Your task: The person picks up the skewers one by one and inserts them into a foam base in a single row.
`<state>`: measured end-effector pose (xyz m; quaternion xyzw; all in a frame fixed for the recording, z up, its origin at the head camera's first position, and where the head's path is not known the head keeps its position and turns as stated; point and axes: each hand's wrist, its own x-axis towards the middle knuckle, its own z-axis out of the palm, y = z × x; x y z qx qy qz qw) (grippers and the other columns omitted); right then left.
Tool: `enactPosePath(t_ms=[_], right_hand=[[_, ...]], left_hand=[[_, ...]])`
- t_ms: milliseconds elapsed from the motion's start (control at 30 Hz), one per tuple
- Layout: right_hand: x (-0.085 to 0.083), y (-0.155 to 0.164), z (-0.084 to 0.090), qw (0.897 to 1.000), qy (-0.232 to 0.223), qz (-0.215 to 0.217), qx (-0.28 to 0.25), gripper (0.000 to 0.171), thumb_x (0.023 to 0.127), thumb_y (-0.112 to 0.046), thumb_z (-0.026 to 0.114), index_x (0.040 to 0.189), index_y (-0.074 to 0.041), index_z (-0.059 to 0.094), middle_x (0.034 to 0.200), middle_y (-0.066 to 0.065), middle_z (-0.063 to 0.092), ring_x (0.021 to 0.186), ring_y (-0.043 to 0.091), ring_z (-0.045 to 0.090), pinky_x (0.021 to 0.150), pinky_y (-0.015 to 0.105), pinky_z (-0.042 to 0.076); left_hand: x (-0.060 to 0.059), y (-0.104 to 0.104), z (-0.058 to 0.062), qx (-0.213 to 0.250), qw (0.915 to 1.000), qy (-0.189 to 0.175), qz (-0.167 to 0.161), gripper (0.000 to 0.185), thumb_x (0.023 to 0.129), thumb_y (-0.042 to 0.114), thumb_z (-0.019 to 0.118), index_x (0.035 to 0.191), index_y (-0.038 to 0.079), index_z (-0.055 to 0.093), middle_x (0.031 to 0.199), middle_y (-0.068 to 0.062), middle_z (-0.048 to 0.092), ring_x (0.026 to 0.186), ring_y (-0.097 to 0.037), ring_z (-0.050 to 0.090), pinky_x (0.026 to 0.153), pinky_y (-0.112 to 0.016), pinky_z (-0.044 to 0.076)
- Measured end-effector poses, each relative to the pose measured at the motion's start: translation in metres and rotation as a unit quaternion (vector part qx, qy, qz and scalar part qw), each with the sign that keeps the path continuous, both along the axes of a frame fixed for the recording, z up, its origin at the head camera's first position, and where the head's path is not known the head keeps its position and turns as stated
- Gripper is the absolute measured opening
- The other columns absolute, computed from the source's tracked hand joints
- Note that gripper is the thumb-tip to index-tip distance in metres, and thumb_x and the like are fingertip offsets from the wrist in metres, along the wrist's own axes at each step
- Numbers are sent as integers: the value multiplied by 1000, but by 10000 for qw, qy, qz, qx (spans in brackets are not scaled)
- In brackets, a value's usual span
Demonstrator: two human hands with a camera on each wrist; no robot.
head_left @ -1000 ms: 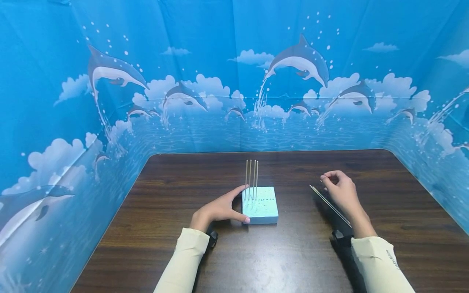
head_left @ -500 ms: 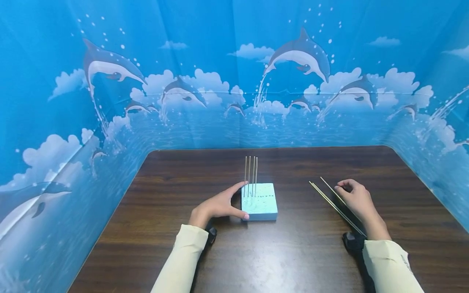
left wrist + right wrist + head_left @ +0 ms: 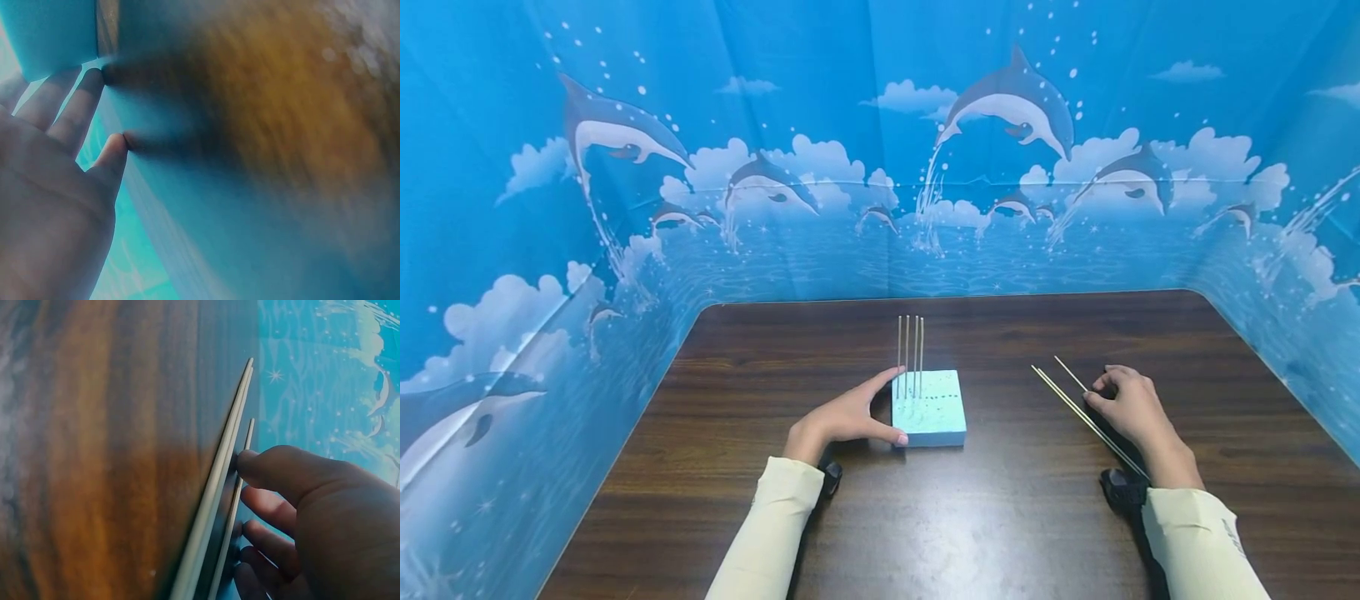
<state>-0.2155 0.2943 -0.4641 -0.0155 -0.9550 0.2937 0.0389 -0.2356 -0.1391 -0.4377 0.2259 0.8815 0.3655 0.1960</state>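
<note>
A light blue foam block [image 3: 934, 410] lies on the dark wooden table [image 3: 1000, 517], with several thin sticks [image 3: 910, 354] standing upright near its back left corner. My left hand [image 3: 846, 418] brackets the block's left side, index finger and thumb straight against it; in the left wrist view the fingertips [image 3: 94, 78] touch the blurred blue block [image 3: 200, 225]. To the right, loose sticks [image 3: 1086, 419] [image 3: 215, 487] lie on the table in a tight bundle. My right hand [image 3: 1133, 410] [image 3: 300, 506] rests beside them, and its thumb and curled fingers pinch one separate stick [image 3: 1067, 372] [image 3: 247, 434].
A blue dolphin-print backdrop [image 3: 880, 167] walls the table at the back and on both sides. Dark bands sit on both wrists. Bare wood shows between the block and the loose sticks and along the near edge.
My right hand came down from a raised position to the table beside the loose sticks, and one stick now lies apart from the bundle at its fingertips. The left hand stayed on the block.
</note>
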Motion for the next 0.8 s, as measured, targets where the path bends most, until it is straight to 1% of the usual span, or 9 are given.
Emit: enactPosePath(t_ms=[100,167,300,400,467,567,633,700,800], right_hand=[[-1,0,-1,9999,108,-27,-16,18,92,-13,66,84,2,60,139,39,41,128,58,33,101,70,29],[-1,-1,-2,9999,137,-42,-49,18,92,-12,65,81,1,62,139,38,41,128,57,35,101,69,31],[0,0,-3,9999,86,-83,-101,20,94,-10,64,77,1,62,139,38,41,130,58,31,102,69,28],[3,-3,-1,9995,242,-181,-111,19,93,-11,62,79,1,63,131,36,44,122,58,31,101,69,24],[4,-6,3,9983,559,-164,-87,17,93,-11,62,81,2,64,118,33,49,113,52,35,96,66,25],[3,-13,13,9938,1100,-100,-96,13,92,-9,62,85,2,65,97,22,54,91,37,44,80,52,35],[2,-20,23,9906,1362,30,-92,10,92,-8,62,86,1,64,86,15,55,76,27,47,68,40,38],[0,-30,33,9884,1505,86,-185,9,92,-8,62,87,-1,63,79,9,54,67,19,45,59,31,37],[-2,-49,47,9841,1727,169,-369,8,92,-8,62,86,-2,63,73,6,55,60,15,44,53,25,36]], left_hand=[[0,0,1,24,10000,12,3,110,71,49,85,159,30,20,165,4,19,151,-21,19,118,-54,24],[0,0,0,31,10000,19,15,110,71,49,85,159,30,21,165,3,19,151,-22,20,118,-55,24],[-1,0,-2,4,10000,-11,17,110,71,50,85,158,32,20,165,6,19,150,-19,20,118,-53,24],[-2,1,-3,-27,10000,-15,-6,110,71,50,85,158,33,20,164,8,19,150,-17,20,118,-51,24],[-2,1,-4,-53,10000,-17,-12,110,71,51,85,158,34,20,164,9,19,150,-16,20,119,-51,24],[-2,1,-4,-46,10000,-13,-8,110,71,51,85,158,33,21,164,8,19,150,-18,19,118,-52,24],[-2,1,-3,-43,10000,-10,4,111,71,51,85,158,33,20,164,8,19,150,-18,19,119,-52,23],[-1,1,-3,-40,10000,-5,5,111,70,51,85,159,33,20,165,8,19,150,-18,19,119,-52,23],[-1,0,-1,4,10000,11,-4,112,70,51,85,159,30,20,165,6,19,151,-21,20,118,-54,24]])
